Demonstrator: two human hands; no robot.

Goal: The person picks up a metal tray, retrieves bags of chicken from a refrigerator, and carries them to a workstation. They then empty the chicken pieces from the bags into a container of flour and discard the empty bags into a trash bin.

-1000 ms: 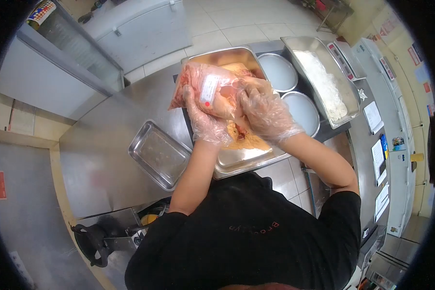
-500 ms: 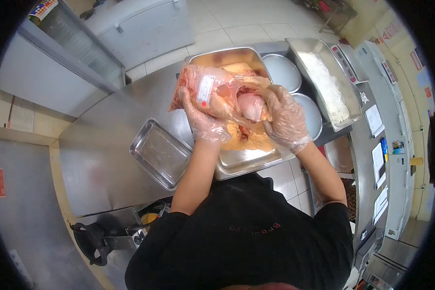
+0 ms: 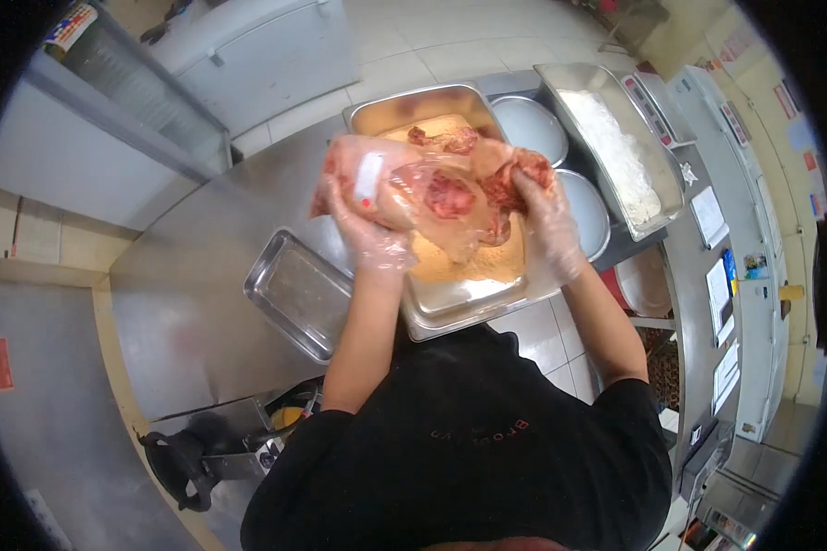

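Note:
A clear plastic bag of raw meat [image 3: 390, 188] with a white label is held over a deep steel pan [image 3: 432, 321]. My left hand [image 3: 368, 234], in a clear glove, grips the labelled end of the bag. At the bag's other end my right hand [image 3: 551, 220], also gloved, is closed on a piece of raw meat [image 3: 510, 184] at the opening. Orange-yellow powder [image 3: 459, 264] lies in the pan below, with some meat [image 3: 446, 138] on it near the far side.
A small steel tray [image 3: 299, 294] sits on the steel table [image 3: 184, 312] at the left. Right of the pan are two round lidded containers [image 3: 528, 131], a long pan of white powder [image 3: 666, 197], a scale [image 3: 657, 110] and papers [image 3: 709, 218].
The meat at the bag's opening has come further out, to the right, with my right hand on it. The bag has tilted and more meat shows over the powder.

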